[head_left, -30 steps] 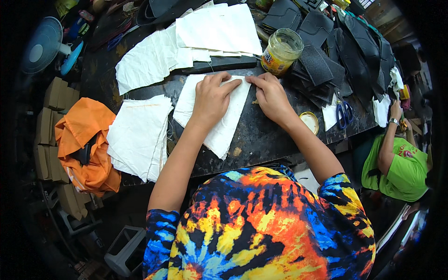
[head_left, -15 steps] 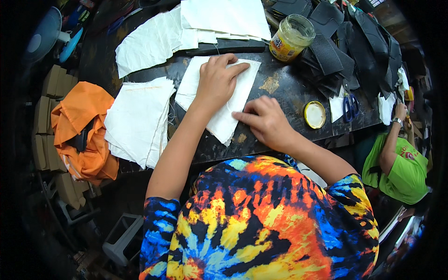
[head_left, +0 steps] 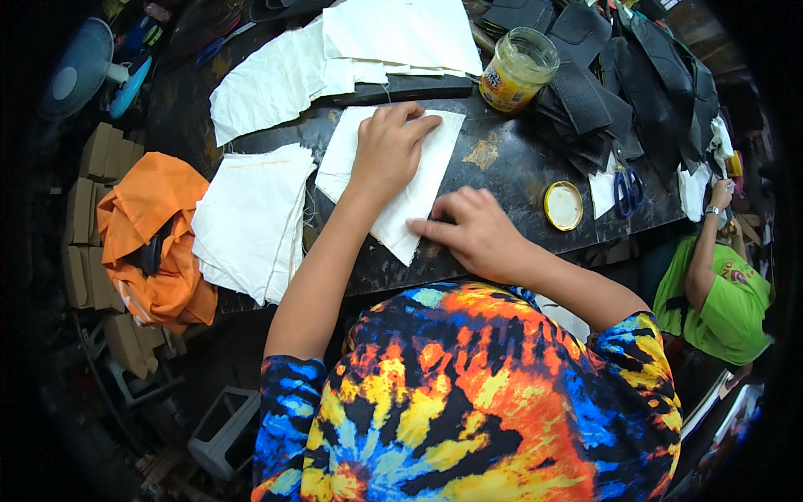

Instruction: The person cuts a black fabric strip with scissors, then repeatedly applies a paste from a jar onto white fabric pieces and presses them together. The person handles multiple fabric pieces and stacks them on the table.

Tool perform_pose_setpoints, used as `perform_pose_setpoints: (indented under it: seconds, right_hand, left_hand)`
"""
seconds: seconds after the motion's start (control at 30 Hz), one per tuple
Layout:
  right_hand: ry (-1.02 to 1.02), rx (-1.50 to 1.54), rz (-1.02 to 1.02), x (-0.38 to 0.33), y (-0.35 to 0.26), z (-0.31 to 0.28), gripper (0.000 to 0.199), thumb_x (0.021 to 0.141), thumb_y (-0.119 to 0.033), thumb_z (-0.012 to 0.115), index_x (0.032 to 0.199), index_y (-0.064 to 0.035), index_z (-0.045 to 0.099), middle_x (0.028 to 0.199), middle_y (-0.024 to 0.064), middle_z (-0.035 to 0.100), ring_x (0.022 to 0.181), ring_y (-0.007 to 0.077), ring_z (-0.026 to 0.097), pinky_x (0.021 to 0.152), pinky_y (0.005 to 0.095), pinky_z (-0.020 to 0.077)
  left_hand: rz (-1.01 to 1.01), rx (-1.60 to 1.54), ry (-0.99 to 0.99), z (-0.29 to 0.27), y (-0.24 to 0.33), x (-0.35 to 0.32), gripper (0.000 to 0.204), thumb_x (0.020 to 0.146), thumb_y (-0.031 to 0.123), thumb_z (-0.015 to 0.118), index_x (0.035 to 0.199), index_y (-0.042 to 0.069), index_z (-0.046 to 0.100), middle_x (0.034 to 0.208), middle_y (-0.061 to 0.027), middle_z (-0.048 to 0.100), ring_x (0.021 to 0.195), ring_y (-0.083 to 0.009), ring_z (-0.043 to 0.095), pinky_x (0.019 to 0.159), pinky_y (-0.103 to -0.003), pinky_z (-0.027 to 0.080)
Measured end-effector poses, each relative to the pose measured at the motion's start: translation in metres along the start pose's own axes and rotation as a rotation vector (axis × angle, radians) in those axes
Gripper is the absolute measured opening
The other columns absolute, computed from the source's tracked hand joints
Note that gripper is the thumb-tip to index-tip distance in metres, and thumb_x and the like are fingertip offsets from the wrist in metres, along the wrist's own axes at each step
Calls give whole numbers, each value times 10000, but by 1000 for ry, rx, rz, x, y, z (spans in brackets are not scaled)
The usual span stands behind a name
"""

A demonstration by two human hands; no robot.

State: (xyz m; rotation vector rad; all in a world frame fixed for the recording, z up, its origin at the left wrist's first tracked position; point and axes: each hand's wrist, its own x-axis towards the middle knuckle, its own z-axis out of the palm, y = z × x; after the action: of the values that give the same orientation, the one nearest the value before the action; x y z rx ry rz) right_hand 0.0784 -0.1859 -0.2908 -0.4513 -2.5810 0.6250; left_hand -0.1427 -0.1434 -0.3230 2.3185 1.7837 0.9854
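In front of me a white cloth piece [head_left: 407,219] lies on the dark worktable, its lower end narrowing to a point. Pressing down on its upper part is my left hand [head_left: 390,151], open, with the fingers spread over the fabric. My right hand [head_left: 473,230] is at the cloth's lower right edge. Its thumb is stretched out onto the fabric, apart from the half-curled fingers, and it grips nothing that I can see. Left of my left forearm sits a stack of white cloth pieces [head_left: 251,209] with frayed edges.
More white cloth [head_left: 401,38] lies at the back. An open glass jar [head_left: 520,71], its lid [head_left: 563,206], blue-handled scissors [head_left: 627,191] and black pieces [head_left: 585,92] are on the right. Orange cloth [head_left: 159,243] hangs at the left. A person in green [head_left: 711,289] works at far right.
My right thumb has slid slightly left and down along the cloth's edge. My left hand stays pressed on the cloth. The whole view has shifted a little.
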Motion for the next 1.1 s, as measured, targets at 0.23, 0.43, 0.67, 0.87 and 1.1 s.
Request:
perform_pose_setpoints:
  seconds: [0.23, 0.43, 0.67, 0.87, 1.1]
  right_hand:
    - [28, 83, 23, -1, 13, -8, 535, 787, -31, 735, 1286, -222, 759, 1042, 58, 613, 996, 272, 587, 844, 414, 431]
    - [26, -414, 145, 4, 47, -14, 530, 934, -103, 550, 1444, -188, 668, 1022, 58, 578, 976, 244, 575, 832, 409, 399]
    - [130, -592, 213, 23, 92, -23, 499, 933, -103, 577, 1417, -164, 678, 1036, 59, 604, 1008, 241, 588, 820, 402, 408]
    - [78, -490, 144, 15, 79, -32, 476, 897, -73, 649, 1354, -181, 726, 1045, 36, 621, 998, 233, 578, 834, 390, 403]
    - [50, -310, 59, 13, 57, -26, 401, 866, -90, 690, 1248, -187, 765, 1031, 28, 627, 996, 218, 587, 830, 394, 404]
  left_hand:
    - [-14, -42, -12, -3, 1, 0, 350, 926, 38, 625, 1241, 135, 743, 1272, -61, 689, 1203, -287, 615, 1030, -453, 440]
    - [-2, -33, 5, -5, 1, -1, 332, 942, 20, 610, 1252, 78, 712, 1320, -84, 694, 1211, -311, 626, 1039, -449, 451]
    - [-30, -112, 17, -12, 3, -1, 356, 921, 26, 678, 1276, 55, 685, 1297, -136, 687, 1203, -350, 624, 1052, -456, 457]
    - [-429, 151, 99, -56, -8, -24, 546, 814, 128, 857, 1305, 2, 654, 1179, -175, 675, 1115, -346, 639, 1007, -449, 506]
    - [-605, -116, 75, -77, -24, -24, 341, 790, 85, 856, 1095, -32, 756, 942, -152, 750, 828, -245, 701, 789, -360, 574]
